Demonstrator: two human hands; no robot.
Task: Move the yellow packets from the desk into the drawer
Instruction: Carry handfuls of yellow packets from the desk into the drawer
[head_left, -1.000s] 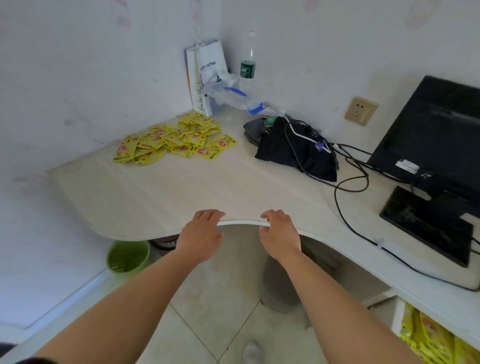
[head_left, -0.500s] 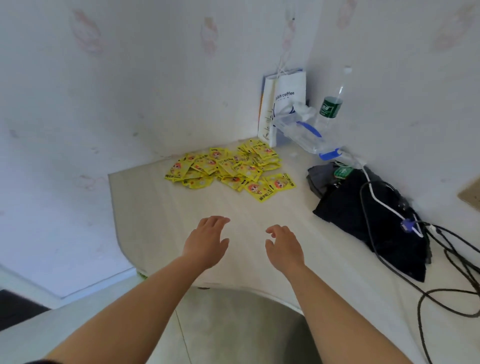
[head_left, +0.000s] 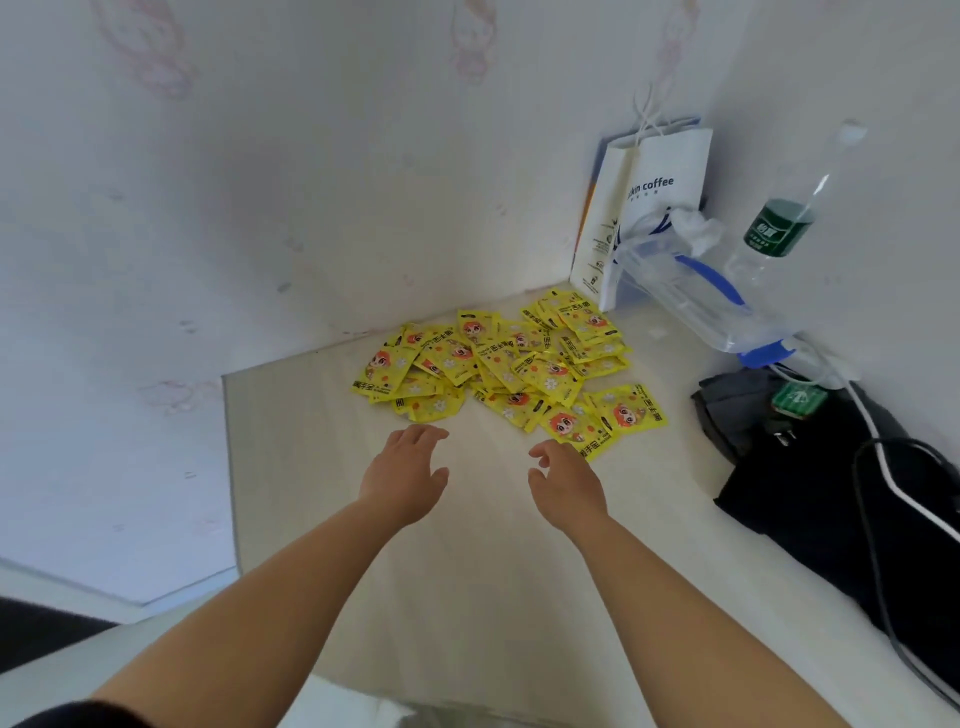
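Note:
A loose heap of several yellow packets (head_left: 498, 364) with a cartoon face lies on the pale desk (head_left: 467, 571), in the far corner by the two walls. My left hand (head_left: 402, 475) hovers palm down just short of the heap's near edge, fingers apart and empty. My right hand (head_left: 563, 483) is beside it, fingers slightly curled and empty, its fingertips close to the nearest packet (head_left: 582, 428). Neither hand touches a packet. The drawer is out of view.
A white paper coffee bag (head_left: 649, 208) stands in the corner behind the heap. A clear plastic bag (head_left: 685, 291) and a water bottle (head_left: 779, 218) lean on the right wall. Black cloth (head_left: 810, 499) with cables (head_left: 883, 467) lies at right.
Both hands left the desk's front edge and reached forward across the desk toward the packets. The view has swung left and closer to the corner; the monitor and drawer are no longer visible.

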